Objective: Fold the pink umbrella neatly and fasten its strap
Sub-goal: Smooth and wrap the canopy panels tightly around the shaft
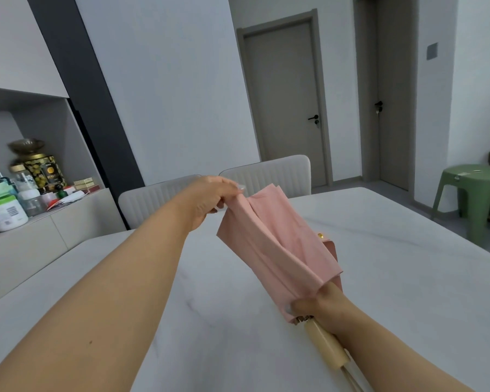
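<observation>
While right hand [314, 305] fingers grip pink umbrella [277, 244] by the handle, left hand [210, 198] pinches a canopy pleat; folding underway, strap [330, 248] unfastened.

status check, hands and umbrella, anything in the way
Left hand pinches a canopy fold at the far end. Right hand grips the pink umbrella above its cream handle. Strap hangs unfastened. Table beneath; nothing obstructing.
</observation>
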### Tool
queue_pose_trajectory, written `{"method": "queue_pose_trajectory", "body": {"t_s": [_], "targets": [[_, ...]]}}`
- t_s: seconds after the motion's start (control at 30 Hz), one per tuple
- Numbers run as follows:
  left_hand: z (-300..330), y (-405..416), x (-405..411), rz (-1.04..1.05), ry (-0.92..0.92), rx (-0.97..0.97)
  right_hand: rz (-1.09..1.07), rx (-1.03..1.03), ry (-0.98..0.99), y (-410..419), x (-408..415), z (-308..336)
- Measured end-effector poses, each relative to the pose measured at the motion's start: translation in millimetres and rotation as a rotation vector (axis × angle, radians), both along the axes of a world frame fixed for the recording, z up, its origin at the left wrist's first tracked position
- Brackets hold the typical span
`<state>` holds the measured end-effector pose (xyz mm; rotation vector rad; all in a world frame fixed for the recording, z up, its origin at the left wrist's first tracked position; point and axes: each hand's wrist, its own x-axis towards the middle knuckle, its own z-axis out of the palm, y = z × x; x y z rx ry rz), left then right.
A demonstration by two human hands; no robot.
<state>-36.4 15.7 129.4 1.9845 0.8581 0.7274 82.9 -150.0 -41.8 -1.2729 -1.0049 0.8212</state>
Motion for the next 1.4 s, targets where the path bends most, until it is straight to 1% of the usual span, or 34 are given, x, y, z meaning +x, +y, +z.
{"method": "queue_pose_trajectory", "body": {"t_s": [0.07, 0.17, 0.23, 0.27, 0.33, 0.4, 0.5, 0.57, 0.63, 0.73, 0.8, 0.9, 1.07, 1.2, 1.27, 1.4], "targets": [[0, 0, -1, -0.014, 0.038, -0.006, 0.001, 0.022, 0.007, -2, -1, 2], [-4, -1, 0, 0.026, -0.071, -0.066, 0.001, 0.065, 0.017, -4, -1, 6], [-8, -3, 3, 0.092, -0.138, -0.072, 0.002, 0.023, 0.019, 0, 1, 1], [-10, -5, 5, 0.127, -0.151, -0.054, -0.004, -0.01, 0.022, 3, 3, -3], [-14, -10, 6, 0.207, -0.13, 0.052, -0.006, -0.072, 0.024, 9, 6, -8], [-19, -23, 6, 0.233, -0.042, 0.194, -0.011, -0.089, 0.031, 13, 9, -13], [-33, -54, 9, 0.107, 0.139, 0.316, -0.007, -0.067, 0.031, 14, 12, -14], [-44, -74, 12, 0.007, 0.262, 0.307, 0.007, -0.062, 0.031, 13, 12, -11], [-55, -83, 12, -0.028, 0.34, 0.243, 0.038, -0.017, 0.086, 12, 11, -8], [-69, -80, 7, 0.002, 0.253, 0.121, 0.127, 0.071, 0.163, 13, 11, -8], [-78, -72, 1, 0.051, 0.134, 0.033, 0.163, 0.095, 0.218, 15, 12, -11], [-91, -63, -8, 0.051, -0.038, -0.096, 0.227, 0.133, 0.298, 16, 13, -13], [-113, -71, -20, 0.03, -0.125, -0.146, 0.201, 0.106, 0.447, 18, 14, -12], [-126, -70, -30, 0.066, -0.274, -0.2, 0.146, 0.072, 0.618, 18, 15, -11], [-132, -73, -29, 0.055, -0.305, -0.226, 0.129, 0.084, 0.639, 17, 14, -10], [-149, -81, -22, 0.031, -0.278, -0.229, 0.107, 0.102, 0.62, 12, 14, -6]]}}
